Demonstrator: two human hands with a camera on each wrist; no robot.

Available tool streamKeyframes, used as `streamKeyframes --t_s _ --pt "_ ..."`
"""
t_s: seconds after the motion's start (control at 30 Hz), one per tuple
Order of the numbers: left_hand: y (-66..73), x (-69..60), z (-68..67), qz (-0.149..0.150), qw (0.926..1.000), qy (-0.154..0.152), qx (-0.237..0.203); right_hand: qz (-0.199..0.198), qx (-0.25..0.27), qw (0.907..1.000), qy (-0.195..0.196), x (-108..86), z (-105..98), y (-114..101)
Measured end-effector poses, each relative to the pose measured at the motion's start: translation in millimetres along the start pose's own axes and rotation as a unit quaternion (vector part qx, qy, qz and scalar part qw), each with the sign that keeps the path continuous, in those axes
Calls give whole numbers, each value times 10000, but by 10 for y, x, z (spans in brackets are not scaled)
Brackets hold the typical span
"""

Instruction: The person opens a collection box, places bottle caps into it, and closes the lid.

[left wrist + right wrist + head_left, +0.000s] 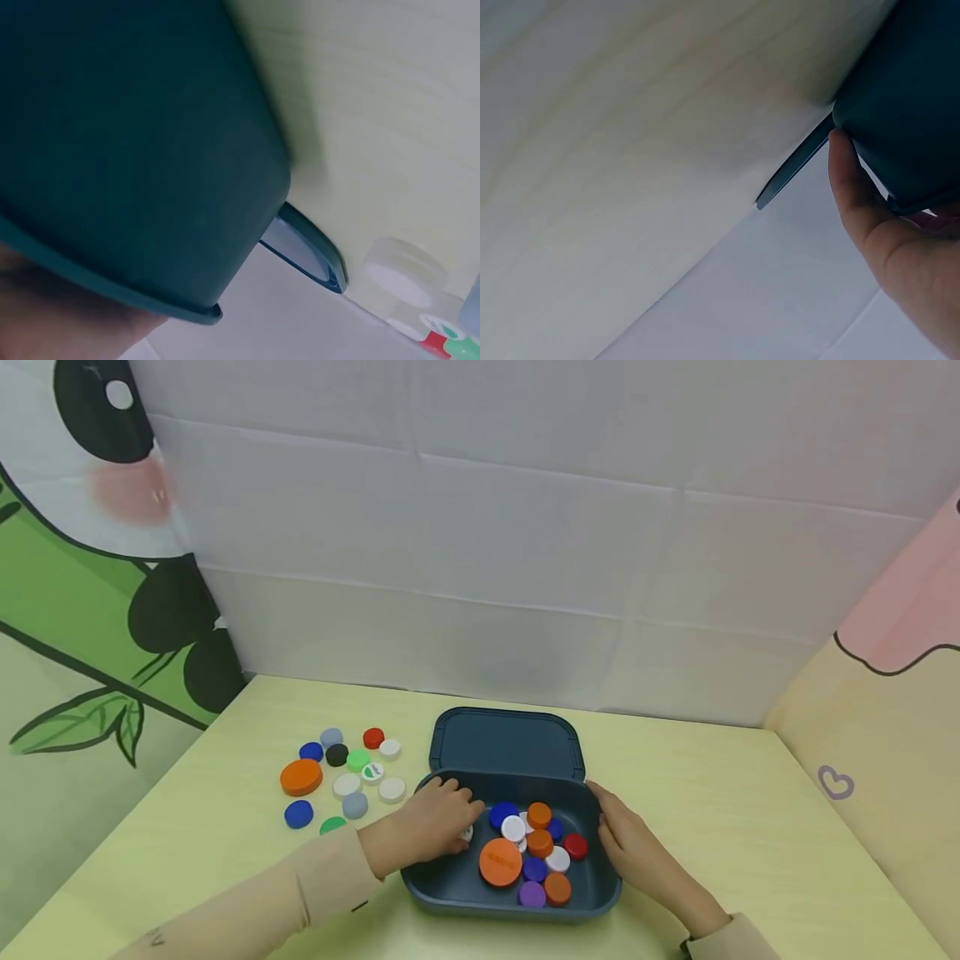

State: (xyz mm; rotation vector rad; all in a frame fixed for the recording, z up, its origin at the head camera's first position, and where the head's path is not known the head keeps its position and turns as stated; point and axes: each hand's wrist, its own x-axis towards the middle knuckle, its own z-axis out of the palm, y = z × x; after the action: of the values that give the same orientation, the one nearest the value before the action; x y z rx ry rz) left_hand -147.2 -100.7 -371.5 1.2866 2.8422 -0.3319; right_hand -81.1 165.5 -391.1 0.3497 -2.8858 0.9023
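Observation:
A dark blue box [442,893] holds several bottle caps, among them a large orange cap [500,862] and a purple cap [532,894]. Over its left rim reaches my left hand [423,827], fingers bent inside, with a white cap [467,833] between thumb and fingers. In the left wrist view that hand [67,319] is mostly hidden behind the box wall [150,165]. My right hand [645,856] grips the box's right side; the right wrist view shows one finger of this hand [900,247] along the outer wall [907,97].
Directly behind the box lies a dark blue lid [507,743]. Loose caps are spread on the table [697,793] left of the box, including a large orange one [301,777], a black one [337,755] and a red one [373,738]. A white sheet [465,543] hangs behind the table.

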Motion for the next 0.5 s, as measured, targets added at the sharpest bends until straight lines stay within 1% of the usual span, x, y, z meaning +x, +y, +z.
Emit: streamKeyframes --t_s 0.17,0.33,0.4,0.5 --pt "19 -3 48 -58 10000 -56 13 69 -14 10000 -35 1 1 0" --pt "16 -20 60 -63 10000 -1 41 73 -5 10000 -37 2 2 2" --pt "5 -38 46 -35 9999 100 21 59 -23 10000 -33 2 3 4" --pt "-19 -79 -7 -6 9993 367 -40 53 -30 10000 -32 3 2 5"
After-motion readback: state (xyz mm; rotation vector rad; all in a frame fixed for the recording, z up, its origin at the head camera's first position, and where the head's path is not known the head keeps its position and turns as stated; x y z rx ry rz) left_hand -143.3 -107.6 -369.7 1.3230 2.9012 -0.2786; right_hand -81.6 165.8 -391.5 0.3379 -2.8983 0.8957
